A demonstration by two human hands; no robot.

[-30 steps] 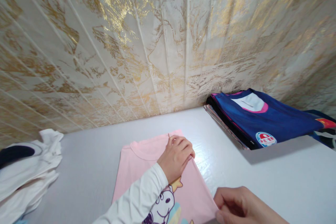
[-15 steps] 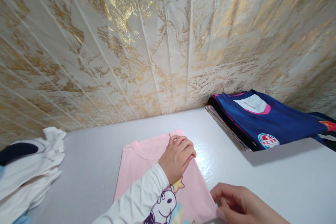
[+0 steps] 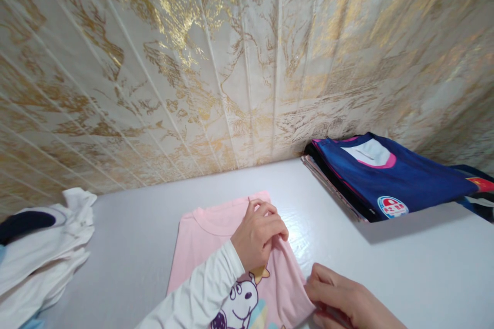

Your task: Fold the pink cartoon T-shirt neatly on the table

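Observation:
A pink T-shirt (image 3: 216, 247) lies folded on the table, its round neckline toward the wall and a cartoon dog printed on its front. My left hand (image 3: 258, 231), in a white sleeve, reaches across it with curled fingers gripping the cloth near the upper right corner. Lower down, my right hand (image 3: 339, 295) pinches the shirt's right edge between thumb and fingers. The cloth between the two hands is lifted into a soft crease. The shirt's bottom part runs out of view, and my left forearm covers some of the print.
At the right, a stack of folded clothes with a dark blue shirt (image 3: 417, 175) on top stands by the wall. Crumpled white garments (image 3: 50, 252) lie at the left edge. A gold-patterned curtain (image 3: 216, 72) hangs behind the white table (image 3: 135, 236).
My right hand has shifted slightly left, bringing the shirt's right edge inward. A crease has formed below my left hand, which stays near the same corner.

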